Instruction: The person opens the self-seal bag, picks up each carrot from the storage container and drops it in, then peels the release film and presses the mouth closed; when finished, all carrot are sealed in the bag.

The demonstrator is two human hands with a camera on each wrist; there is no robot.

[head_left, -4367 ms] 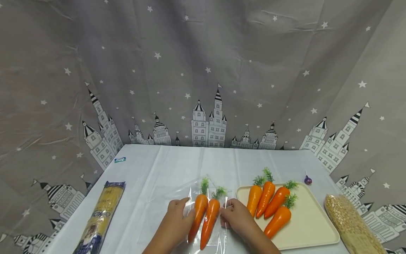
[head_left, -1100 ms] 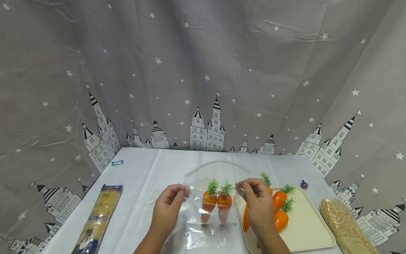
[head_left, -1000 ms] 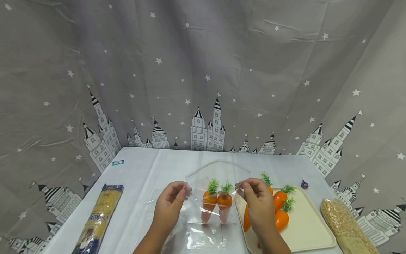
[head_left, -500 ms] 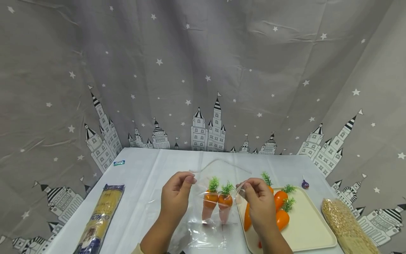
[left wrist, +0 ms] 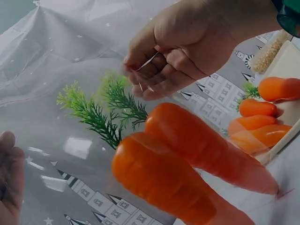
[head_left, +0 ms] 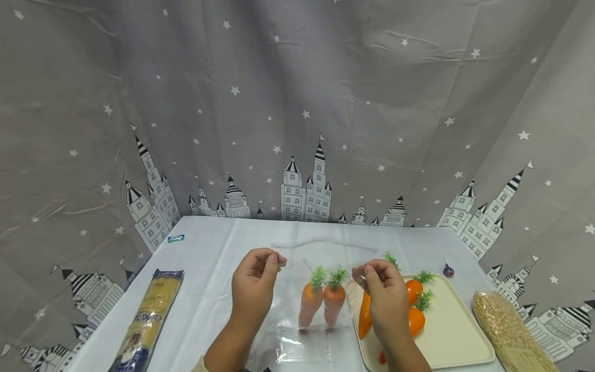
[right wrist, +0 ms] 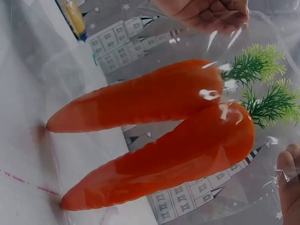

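Observation:
Two carrots (head_left: 311,299) with green tops stand upright inside a clear plastic bag (head_left: 290,351) at the middle of the table. My left hand (head_left: 254,284) pinches the bag's left edge between thumb and fingertips. On the other side, my right hand (head_left: 386,294) pinches the right edge, so the bag hangs stretched between them. Close up in the right wrist view, the carrots (right wrist: 140,101) lean together near their tops behind the shiny film. The left wrist view shows the right hand (left wrist: 187,47) holding a fold of film just beyond the leaves.
More carrots (head_left: 417,321) lie on a cream tray (head_left: 457,330) at the right, partly behind my right hand. Further right is a bag of pale grains (head_left: 509,330). A pasta packet (head_left: 149,320) lies left; a small teal packet (head_left: 176,238) and a purple object (head_left: 448,270) sit farther back.
Since the oldest frame, the bag with both carrots has gone from lying flat to upright. Lately my left hand rose slightly, the right shifted slightly right, and the bag's top edge flattened.

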